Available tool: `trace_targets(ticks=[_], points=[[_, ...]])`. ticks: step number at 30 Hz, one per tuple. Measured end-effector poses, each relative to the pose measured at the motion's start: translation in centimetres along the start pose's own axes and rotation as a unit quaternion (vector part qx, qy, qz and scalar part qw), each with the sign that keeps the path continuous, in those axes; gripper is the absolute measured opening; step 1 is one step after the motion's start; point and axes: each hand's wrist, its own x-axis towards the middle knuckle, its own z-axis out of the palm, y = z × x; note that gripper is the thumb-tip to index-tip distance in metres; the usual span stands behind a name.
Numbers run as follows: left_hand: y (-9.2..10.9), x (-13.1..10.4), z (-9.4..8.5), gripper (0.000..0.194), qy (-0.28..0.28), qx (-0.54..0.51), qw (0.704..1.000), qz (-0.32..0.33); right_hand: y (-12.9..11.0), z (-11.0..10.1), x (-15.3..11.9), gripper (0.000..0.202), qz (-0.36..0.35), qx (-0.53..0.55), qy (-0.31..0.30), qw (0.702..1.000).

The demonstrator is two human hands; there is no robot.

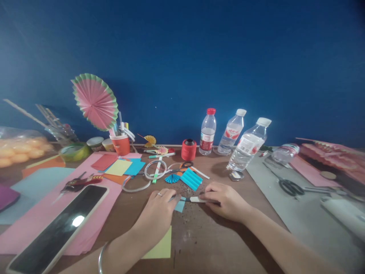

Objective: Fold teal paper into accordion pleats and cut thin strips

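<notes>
My left hand [161, 207], with a ring and a bracelet, is closed at the left end of a dark-and-white pen-like object [196, 199]. My right hand [225, 199] pinches the white end of the same object. A small light-blue paper piece [180, 205] lies beside my left fingers. Just behind my hands are a pleated blue paper [191, 179] and a small blue paper fan [172, 178]. A yellow paper [161, 245] lies partly under my left forearm.
A phone [61, 228] rests on pink paper [98, 224] at left. Behind stand a red cup [120, 145] with a large paper fan [95, 102], a red thread spool [188, 150] and bottles [207, 133]. Scissors [291, 187] lie on the grey mat [288, 205] at right.
</notes>
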Motion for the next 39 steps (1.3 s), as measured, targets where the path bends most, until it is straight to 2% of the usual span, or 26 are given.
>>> trace_targets(ticks=[4, 13, 19, 28, 35, 39], points=[[0.4, -0.2, -0.6, 0.053, -0.013, 0.011, 1.000, 0.026, 0.1, -0.5, -0.2, 0.028, -0.011, 0.013, -0.017, 1.000], [2.0, 0.0, -2.4, 0.035, -0.037, -0.018, 0.999, 0.032, 0.2, -0.9, -0.2, 0.022, 0.034, 0.035, -0.037, 0.998], [1.9, -0.1, -2.1, 0.039, -0.048, -0.035, 0.998, 0.034, 0.0, -1.1, -0.1, 0.020, 0.062, 0.052, -0.057, 0.995], [2.1, 0.0, -2.4, 0.044, -0.048, -0.032, 0.998, 0.034, 0.3, -0.9, 0.0, 0.022, 0.051, 0.056, -0.047, 0.996], [2.0, -0.4, -1.9, 0.047, -0.046, -0.016, 0.998, 0.043, 0.2, -1.1, 0.0, 0.021, 0.044, 0.070, -0.051, 0.995], [2.0, -0.2, -2.1, 0.044, -0.048, -0.022, 0.998, 0.036, 0.3, -1.3, 0.1, 0.020, 0.042, 0.068, -0.053, 0.995]])
